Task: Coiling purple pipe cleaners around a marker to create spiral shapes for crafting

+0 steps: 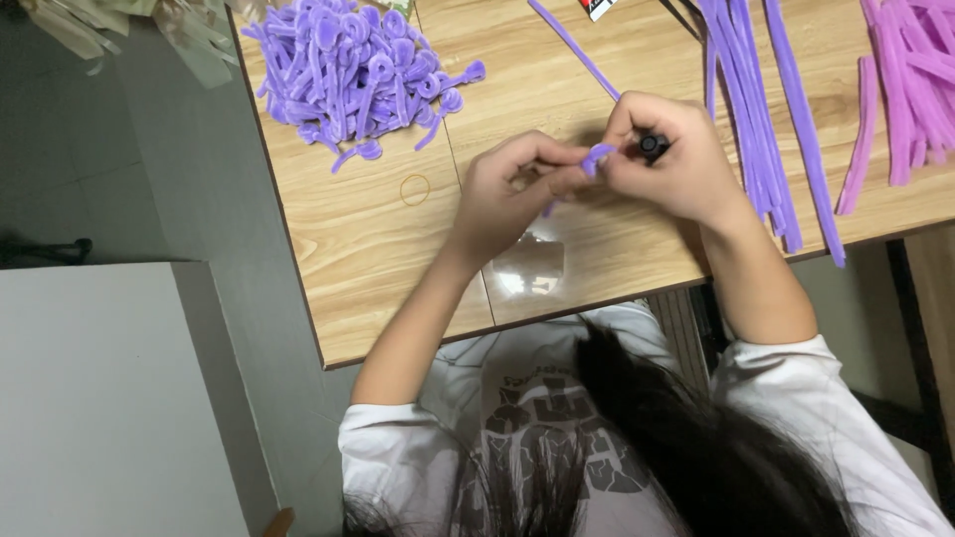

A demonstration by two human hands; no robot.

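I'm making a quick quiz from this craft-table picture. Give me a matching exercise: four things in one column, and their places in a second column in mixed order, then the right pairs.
Things:
1. pile of looped purple pieces
2. pink strips
3. rubber band
4. small black tool

Places:
A. in the right hand
B. far right of the table
C. flat on the wood, beside the left hand
D. far left corner of the table

Pairs: 1-D, 2-B, 3-C, 4-A
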